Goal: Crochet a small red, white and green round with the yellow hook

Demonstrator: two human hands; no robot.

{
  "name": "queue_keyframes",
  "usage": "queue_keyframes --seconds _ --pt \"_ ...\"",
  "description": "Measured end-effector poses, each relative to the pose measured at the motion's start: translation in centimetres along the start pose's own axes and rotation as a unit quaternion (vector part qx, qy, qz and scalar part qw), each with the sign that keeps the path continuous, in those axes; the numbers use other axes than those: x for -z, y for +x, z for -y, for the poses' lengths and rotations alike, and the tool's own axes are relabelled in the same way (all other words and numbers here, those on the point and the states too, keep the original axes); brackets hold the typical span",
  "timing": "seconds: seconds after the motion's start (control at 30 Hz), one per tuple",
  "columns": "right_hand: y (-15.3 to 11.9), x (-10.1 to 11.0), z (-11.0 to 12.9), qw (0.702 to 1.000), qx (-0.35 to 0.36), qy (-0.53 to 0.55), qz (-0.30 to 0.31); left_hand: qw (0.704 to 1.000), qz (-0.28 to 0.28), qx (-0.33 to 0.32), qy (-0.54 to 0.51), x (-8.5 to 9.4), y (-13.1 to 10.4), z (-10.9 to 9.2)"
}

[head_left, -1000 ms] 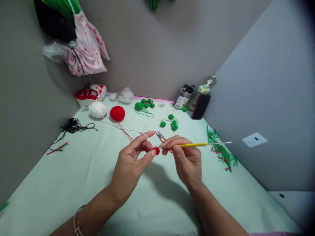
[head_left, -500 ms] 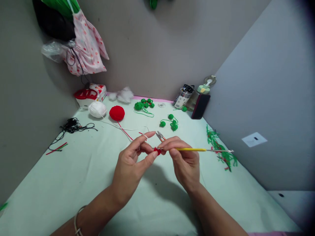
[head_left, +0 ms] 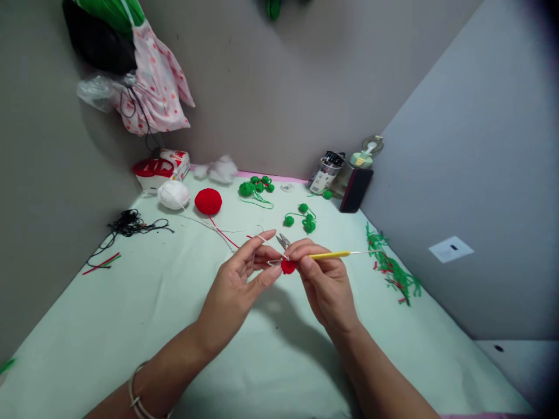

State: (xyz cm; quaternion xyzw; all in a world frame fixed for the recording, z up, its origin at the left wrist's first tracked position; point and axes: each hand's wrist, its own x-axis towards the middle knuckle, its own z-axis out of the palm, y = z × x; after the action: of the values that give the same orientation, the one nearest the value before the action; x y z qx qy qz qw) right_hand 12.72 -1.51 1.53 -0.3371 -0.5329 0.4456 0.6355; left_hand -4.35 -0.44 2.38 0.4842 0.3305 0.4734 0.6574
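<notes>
My right hand grips the yellow handle of a crochet hook, whose metal tip reaches left to a small round red crocheted piece. That piece sits between the fingertips of both hands. My left hand has white yarn over its raised index finger, with thumb and other fingers closed near the hook tip; what exactly they pinch is too small to tell. Small scissors lie just behind the hands. Farther back are a red yarn ball and a white yarn ball, their strands running toward my left hand.
Green crocheted balls lie behind the hands. Black yarn is at left, green and red scraps at right. A phone leans against a bottle beside a pen holder. White stuffing lies by the back wall.
The red piece has turned to show its round face and sits slightly farther right. The hook has shifted left and tilted, its tip now showing past the piece. My right hand has moved slightly left.
</notes>
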Motion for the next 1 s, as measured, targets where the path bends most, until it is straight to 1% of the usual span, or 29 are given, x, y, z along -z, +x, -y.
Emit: queue_keyframes --seconds 0.07,0.13,0.27,0.37,0.47,0.6,0.7,0.87,1.0 --pt "0.0 0.0 0.1 1.000 -0.004 0.009 -0.001 1.000 0.017 0.018 -0.019 0.0 0.1 0.0" --pt "0.1 0.0 0.2 1.000 -0.013 0.023 -0.013 1.000 0.017 0.015 -0.009 0.3 0.3 -0.1" --pt "0.5 0.0 0.4 0.998 -0.028 0.047 -0.042 0.996 0.028 -0.025 0.083 1.5 0.5 -0.7" --pt "0.6 -0.1 0.5 0.997 -0.028 0.050 -0.043 0.990 0.034 -0.038 0.128 2.1 0.7 -0.9" --pt "0.6 -0.1 0.6 0.998 -0.021 0.049 -0.037 0.993 0.019 -0.025 0.111 1.8 0.7 -0.8" --pt "0.2 0.0 0.5 1.000 -0.016 0.019 -0.016 0.999 0.021 0.005 0.029 1.0 0.7 -0.4" --pt "-0.1 0.1 0.1 1.000 -0.016 0.003 0.004 1.000 0.011 0.007 -0.010 0.5 0.5 -0.3" --pt "-0.2 0.2 -0.4 0.999 -0.032 0.005 0.025 1.000 -0.009 -0.012 -0.004 0.3 0.3 -0.2" --pt "0.0 -0.1 -0.4 0.998 -0.054 0.028 0.012 0.999 -0.011 -0.023 0.027 0.3 0.1 -0.2"
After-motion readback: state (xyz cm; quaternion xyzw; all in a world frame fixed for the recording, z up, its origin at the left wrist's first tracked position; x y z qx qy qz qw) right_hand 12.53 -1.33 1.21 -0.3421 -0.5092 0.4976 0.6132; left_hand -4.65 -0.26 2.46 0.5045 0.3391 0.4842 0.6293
